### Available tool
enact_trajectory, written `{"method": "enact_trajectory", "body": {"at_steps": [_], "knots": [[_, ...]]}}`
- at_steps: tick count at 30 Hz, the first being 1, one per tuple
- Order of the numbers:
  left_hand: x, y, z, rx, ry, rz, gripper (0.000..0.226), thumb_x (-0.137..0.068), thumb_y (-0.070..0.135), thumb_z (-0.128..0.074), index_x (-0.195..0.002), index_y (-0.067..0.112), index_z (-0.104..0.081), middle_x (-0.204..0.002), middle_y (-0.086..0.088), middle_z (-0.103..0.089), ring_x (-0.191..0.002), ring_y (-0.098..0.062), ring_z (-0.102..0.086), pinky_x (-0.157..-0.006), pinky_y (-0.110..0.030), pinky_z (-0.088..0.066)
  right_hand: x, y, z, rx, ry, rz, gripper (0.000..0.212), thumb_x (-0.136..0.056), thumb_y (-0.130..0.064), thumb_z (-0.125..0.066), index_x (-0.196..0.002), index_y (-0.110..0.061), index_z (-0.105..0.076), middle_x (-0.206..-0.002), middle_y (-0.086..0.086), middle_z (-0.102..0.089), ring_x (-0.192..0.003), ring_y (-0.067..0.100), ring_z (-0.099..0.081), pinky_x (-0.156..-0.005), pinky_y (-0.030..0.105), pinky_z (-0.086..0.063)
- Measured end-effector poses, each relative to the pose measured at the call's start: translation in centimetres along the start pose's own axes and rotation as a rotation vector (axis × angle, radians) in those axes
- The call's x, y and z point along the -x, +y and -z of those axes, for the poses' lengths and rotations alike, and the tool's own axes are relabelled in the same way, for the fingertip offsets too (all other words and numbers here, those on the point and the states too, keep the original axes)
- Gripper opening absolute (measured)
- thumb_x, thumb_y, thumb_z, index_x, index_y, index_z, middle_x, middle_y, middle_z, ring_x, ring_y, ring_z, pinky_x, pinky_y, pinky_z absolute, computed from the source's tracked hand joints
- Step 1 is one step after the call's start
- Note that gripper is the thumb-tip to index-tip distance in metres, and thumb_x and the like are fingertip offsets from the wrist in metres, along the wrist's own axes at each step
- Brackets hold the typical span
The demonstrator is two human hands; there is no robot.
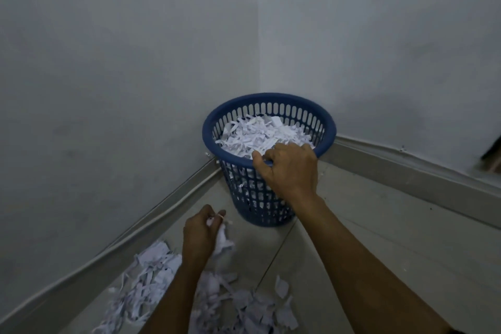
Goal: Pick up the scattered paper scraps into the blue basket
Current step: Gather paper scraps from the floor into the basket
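Basket (320,116) stood in the corner, full of scraps (260,135). Right hand (290,168): grip closed round the near rim. Left hand (199,233): grip holding a wad (223,243). Loose scraps (151,279) lay on the floor (379,225) below.

**Items on my feed: basket and scraps**

Blue basket (233,127): slotted plastic, upright in the wall corner, nearly full of white shreds. Paper scraps (151,279): white strips and torn pieces, scattered on the floor near the basket, I note.
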State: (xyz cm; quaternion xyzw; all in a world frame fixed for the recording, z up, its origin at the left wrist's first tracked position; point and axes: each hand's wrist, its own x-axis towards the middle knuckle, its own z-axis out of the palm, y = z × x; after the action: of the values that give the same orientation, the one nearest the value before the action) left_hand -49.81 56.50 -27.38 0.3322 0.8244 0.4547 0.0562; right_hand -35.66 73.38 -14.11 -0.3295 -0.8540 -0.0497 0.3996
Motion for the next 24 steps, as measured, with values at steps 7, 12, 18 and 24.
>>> {"method": "enact_trajectory", "body": {"at_steps": [7, 12, 18, 24], "knots": [[-3.8, 8.6, 6.3, 0.134, 0.262, -0.095, 0.032, -0.092, 0.025, -0.067, -0.067, 0.012, -0.052, -0.059, -0.002, -0.055, -0.053, -0.009, -0.045, -0.048, -0.016, -0.033, 1.0, -1.0, 1.4, -0.046, -0.112, -0.026, 0.063, -0.098, -0.059, -0.036, -0.06, -0.021, -0.069, -0.061, -0.004, -0.062, -0.063, 0.017, -0.055, -0.077, 0.037, -0.04], [-5.2, 13.9, 9.9, 0.193, 0.336, -0.239, 0.037, -0.094, 0.029, -0.066, -0.067, 0.011, -0.047, -0.059, 0.003, -0.046, -0.052, -0.002, -0.04, -0.049, -0.015, -0.032, 0.3, -0.1, 2.5, -0.19, -0.18, -0.04, 0.055, -0.1, -0.054, -0.031, -0.06, -0.023, -0.053, -0.061, -0.008, -0.049, -0.063, 0.014, -0.047, -0.083, 0.039, -0.04], [-8.3, 18.6, 10.5, 0.212, 0.287, -0.365, 0.04, -0.092, 0.032, -0.067, -0.064, 0.019, -0.043, -0.058, 0.003, -0.045, -0.052, -0.004, -0.036, -0.048, -0.019, -0.028, 1.8, 1.5, 2.8, -0.099, -0.086, -0.168, 0.045, -0.099, -0.049, -0.037, -0.063, -0.03, -0.055, -0.067, -0.015, -0.046, -0.079, 0.014, -0.048, -0.102, 0.044, -0.034], [-11.1, 21.8, 8.4, 0.191, 0.185, -0.41, 0.04, -0.09, 0.032, -0.069, -0.061, 0.024, -0.043, -0.055, 0.007, -0.048, -0.049, -0.002, -0.039, -0.048, -0.019, -0.03, 2.4, 1.3, 3.0, -0.16, -0.09, -0.138, 0.048, -0.098, -0.047, -0.039, -0.06, -0.028, -0.061, -0.063, -0.015, -0.044, -0.076, 0.01, -0.044, -0.109, 0.047, -0.031]]}}
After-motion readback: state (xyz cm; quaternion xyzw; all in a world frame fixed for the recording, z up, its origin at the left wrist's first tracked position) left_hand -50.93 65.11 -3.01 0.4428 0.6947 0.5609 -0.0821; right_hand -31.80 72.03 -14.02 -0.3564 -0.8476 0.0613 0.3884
